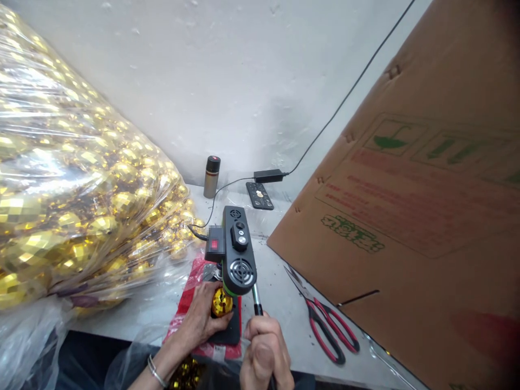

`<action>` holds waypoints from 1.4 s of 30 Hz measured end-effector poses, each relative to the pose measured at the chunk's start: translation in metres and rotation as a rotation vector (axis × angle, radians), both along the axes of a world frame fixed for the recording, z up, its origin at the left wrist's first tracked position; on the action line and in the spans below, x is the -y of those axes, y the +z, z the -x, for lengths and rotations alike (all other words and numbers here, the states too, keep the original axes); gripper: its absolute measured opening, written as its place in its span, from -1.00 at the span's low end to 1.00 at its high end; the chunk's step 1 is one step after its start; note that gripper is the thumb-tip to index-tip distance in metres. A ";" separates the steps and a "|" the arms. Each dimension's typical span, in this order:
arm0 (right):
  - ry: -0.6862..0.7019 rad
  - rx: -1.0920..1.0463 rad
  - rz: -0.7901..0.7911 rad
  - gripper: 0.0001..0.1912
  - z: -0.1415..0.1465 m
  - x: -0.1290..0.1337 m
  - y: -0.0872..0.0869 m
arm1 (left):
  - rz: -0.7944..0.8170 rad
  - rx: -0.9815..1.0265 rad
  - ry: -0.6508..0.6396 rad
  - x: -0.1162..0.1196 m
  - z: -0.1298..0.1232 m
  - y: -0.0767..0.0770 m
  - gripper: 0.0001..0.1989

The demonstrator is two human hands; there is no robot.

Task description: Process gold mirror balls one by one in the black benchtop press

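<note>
My left hand (pixel 202 316) has its fingers curled round a small gold faceted ball (pixel 222 303), just below the head of a small black bench machine (pixel 239 249). The machine looks like a mini drill press, with round vents, buttons and a red switch; its tip is hidden by the head. In my right hand (pixel 266 349) is a metal lever (pixel 255 295) with a black grip, at the machine's right side. Under the machine's black base (pixel 229 333) lies a red plastic sheet (pixel 184 303). More gold pieces (pixel 187 372) show below my left wrist.
A large clear bag of gold balls (pixel 93 211) fills the left. Red-handled scissors (pixel 325 319) lie beside a big cardboard box (pixel 406 216) on the right. Toward the wall are a flask (pixel 211 177), a phone (pixel 260 195) and a power adapter (pixel 268 176) with its cable.
</note>
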State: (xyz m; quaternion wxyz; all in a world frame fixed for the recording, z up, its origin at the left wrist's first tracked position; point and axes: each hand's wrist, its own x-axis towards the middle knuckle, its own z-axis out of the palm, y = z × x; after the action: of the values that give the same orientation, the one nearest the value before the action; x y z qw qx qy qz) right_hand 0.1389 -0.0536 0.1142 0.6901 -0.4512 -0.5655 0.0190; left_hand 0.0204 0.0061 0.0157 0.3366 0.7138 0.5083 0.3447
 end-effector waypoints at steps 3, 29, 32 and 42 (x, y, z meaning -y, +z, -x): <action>-0.046 -0.021 -0.102 -0.62 0.002 -0.005 -0.003 | 0.012 0.001 -0.002 0.000 0.000 -0.001 -0.51; -0.057 -0.034 -0.190 -0.60 0.005 -0.012 -0.009 | 0.002 -0.013 0.033 0.003 -0.004 -0.003 -0.60; -0.052 -0.046 -0.225 -0.60 0.003 -0.016 -0.017 | -0.003 -0.007 0.037 0.002 -0.004 -0.002 -0.60; -0.062 0.006 -0.295 -0.60 0.005 -0.023 -0.050 | 0.009 -0.016 0.033 0.001 -0.005 -0.003 -0.58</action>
State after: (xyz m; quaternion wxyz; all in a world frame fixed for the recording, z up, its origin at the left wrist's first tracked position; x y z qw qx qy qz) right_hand 0.1339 -0.0309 0.0640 0.7475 -0.3622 -0.5501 -0.0868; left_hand 0.0256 0.0052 0.0131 0.3299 0.7065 0.5244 0.3421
